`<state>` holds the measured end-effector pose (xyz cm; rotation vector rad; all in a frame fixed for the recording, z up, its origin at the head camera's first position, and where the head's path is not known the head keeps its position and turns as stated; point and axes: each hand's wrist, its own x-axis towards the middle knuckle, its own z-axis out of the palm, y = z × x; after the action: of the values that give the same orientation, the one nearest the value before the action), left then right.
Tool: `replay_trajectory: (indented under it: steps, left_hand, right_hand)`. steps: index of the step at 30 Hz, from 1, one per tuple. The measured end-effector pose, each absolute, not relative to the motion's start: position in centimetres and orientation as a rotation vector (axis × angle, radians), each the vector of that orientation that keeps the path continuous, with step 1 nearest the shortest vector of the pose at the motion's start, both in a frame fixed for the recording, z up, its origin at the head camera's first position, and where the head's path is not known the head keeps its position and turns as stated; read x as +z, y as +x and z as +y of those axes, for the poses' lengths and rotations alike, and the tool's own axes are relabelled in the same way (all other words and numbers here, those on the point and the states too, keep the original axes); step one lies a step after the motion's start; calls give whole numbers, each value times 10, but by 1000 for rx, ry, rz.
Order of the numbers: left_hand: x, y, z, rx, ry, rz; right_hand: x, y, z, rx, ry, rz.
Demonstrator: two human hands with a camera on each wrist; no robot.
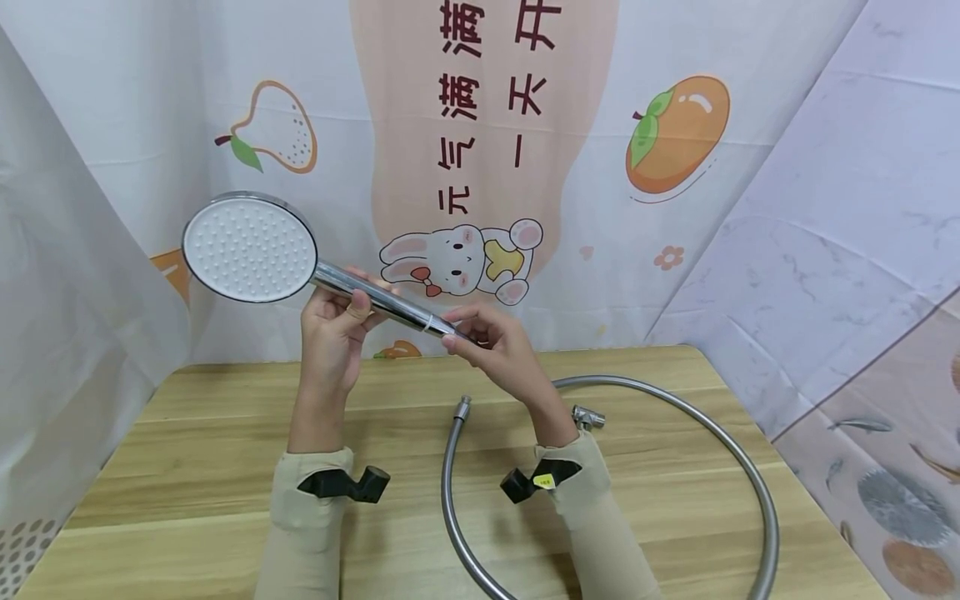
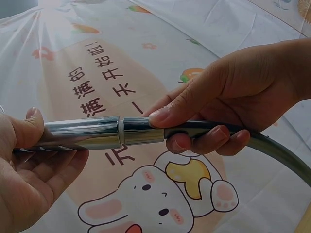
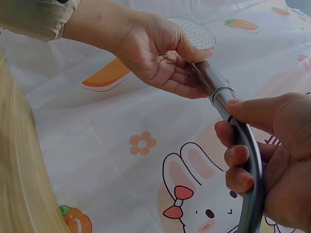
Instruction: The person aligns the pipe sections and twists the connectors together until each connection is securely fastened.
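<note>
A chrome shower head [image 1: 250, 247] with a round white nozzle face is raised above the table, its handle [image 2: 82, 133] slanting down to the right. Around that handle, the left hand [image 1: 330, 333] curls its fingers, thumb along the near side. At the handle's lower end sits the metal end fitting of a shower hose [image 3: 251, 160]; a thin pale ring shows where the two meet. The right hand [image 1: 498, 346] pinches the fitting between thumb and fingers, with other fingers around the hose. How far the fitting is screwed in cannot be seen.
Grey hose loops over the wooden table [image 1: 187, 500], its other metal hose end [image 1: 463, 407] lying between the forearms. A small chrome valve [image 1: 588, 417] lies beside the right wrist. Behind the table hangs a printed curtain [image 1: 420, 50].
</note>
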<state>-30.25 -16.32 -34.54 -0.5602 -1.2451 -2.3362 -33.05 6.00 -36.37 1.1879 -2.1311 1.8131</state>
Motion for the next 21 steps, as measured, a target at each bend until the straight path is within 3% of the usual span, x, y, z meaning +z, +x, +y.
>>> replay_trajectory:
  steps: [21]
  left_hand:
    - [-346, -302, -163, -2339, -562, -1245]
  right_hand:
    - [-364, -332, 60, 1824, 1219, -2128]
